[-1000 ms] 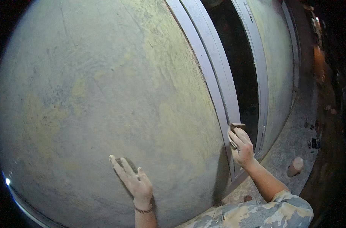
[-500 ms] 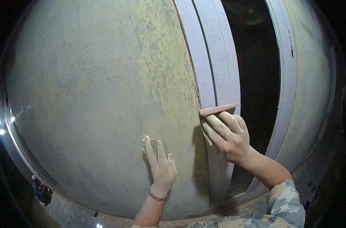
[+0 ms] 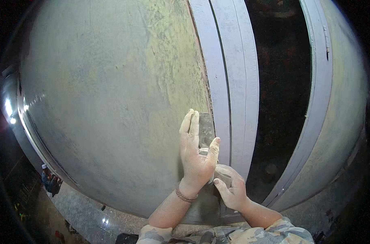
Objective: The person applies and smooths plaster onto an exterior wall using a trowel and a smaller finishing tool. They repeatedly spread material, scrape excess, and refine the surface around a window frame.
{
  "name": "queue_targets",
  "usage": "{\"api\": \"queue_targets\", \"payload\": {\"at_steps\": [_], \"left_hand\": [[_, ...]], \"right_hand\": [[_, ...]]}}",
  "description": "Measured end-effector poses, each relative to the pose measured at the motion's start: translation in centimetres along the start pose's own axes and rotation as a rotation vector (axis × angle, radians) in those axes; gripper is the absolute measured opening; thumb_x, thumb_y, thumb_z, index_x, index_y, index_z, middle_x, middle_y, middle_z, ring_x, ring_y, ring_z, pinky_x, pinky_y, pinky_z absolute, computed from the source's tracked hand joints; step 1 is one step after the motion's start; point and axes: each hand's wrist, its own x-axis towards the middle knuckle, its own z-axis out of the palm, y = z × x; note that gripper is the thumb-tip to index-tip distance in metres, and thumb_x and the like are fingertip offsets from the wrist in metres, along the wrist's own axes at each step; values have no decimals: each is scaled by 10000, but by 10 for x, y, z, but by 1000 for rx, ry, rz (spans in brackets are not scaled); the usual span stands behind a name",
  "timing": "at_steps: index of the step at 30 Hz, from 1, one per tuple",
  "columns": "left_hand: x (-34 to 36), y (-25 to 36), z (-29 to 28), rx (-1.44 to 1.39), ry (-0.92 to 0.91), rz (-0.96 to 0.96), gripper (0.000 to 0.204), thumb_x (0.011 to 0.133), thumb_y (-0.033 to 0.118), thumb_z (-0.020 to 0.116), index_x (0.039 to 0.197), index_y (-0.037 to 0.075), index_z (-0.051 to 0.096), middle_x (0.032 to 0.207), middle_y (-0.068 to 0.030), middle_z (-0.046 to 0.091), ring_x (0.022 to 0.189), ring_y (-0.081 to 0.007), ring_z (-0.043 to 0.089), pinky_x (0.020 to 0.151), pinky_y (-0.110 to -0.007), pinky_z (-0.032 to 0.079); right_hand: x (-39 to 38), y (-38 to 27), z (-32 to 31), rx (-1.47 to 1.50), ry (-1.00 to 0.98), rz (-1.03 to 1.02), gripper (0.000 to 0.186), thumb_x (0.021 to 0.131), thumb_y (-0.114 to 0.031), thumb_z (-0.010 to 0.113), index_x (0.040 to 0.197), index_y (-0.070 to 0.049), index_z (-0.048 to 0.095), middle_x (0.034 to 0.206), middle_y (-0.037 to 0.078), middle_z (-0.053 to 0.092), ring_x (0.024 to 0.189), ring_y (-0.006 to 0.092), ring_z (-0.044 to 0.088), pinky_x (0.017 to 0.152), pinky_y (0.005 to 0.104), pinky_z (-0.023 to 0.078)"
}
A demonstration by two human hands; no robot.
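Observation:
My left hand [image 3: 196,156], coated in pale dust and wearing a braided bracelet [image 3: 185,194], lies against the wall beside the door frame, its longer fingers pointing up. Between those fingers and the thumb shows a grey rectangular piece of sandpaper [image 3: 206,127], flat on the wall with its lower part hidden by the hand. Just below and to the right, at the frame's lower end, is my right hand [image 3: 233,188]. Its fingers are curled and partly covered by the left hand; what they hold is hidden. The greenish-grey wall [image 3: 111,101] has yellowish patches.
A pale lilac door frame [image 3: 233,81] rises right of the hands, with a dark opening [image 3: 282,89] beyond it and another frame post [image 3: 319,81] with a hinge. At lower left a person [image 3: 50,179] is visible in the distance, near the grey floor [image 3: 85,207].
My left hand has moved up and right to the frame's edge. My right hand, which held a folded brownish sheet of sandpaper on the frame, has dropped down and left beside the left hand.

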Motion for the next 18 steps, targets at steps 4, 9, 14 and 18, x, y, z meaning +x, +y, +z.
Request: {"api": "queue_targets", "payload": {"at_steps": [4, 9, 14, 18], "left_hand": [[0, 17, 9, -306, 21, -233, 740, 908, -8, 642, 1545, -68, 270, 1516, -225, 378, 1266, -233, 516, 988, -359, 519], [8, 12, -3, -571, -71, -469, 712, 943, -17, 603, 1564, -36, 254, 1389, -183, 518, 1058, -144, 598, 823, -277, 569], [1, 11, -8, -384, -217, -403, 295, 998, 209, 607, 1115, -41, 504, 871, -175, 670, 808, -167, 627, 733, -351, 518], [-6, 4, -11, -582, -303, -445, 357, 1039, 303, 562, 888, 4, 437, 783, -157, 650, 722, -152, 585, 663, -374, 479]], "right_hand": [[9, 1, 4, 14, 40, 73, 317, 911, -101, 721, 1177, 45, 631, 1125, 190, 695, 1031, 263, 676, 924, 373, 525], [27, -13, 3, 432, -116, 560, 240, 833, -48, 750, 1043, 37, 673, 881, 63, 692, 768, 168, 650, 708, 328, 528], [30, -27, -11, 167, 1, 282, 220, 816, -53, 765, 992, 44, 674, 922, 33, 670, 848, 109, 591, 778, 293, 488], [33, -26, -12, 114, -88, 358, 375, 825, -121, 814, 1112, 61, 655, 1027, 78, 690, 929, 135, 616, 840, 295, 482]]}}
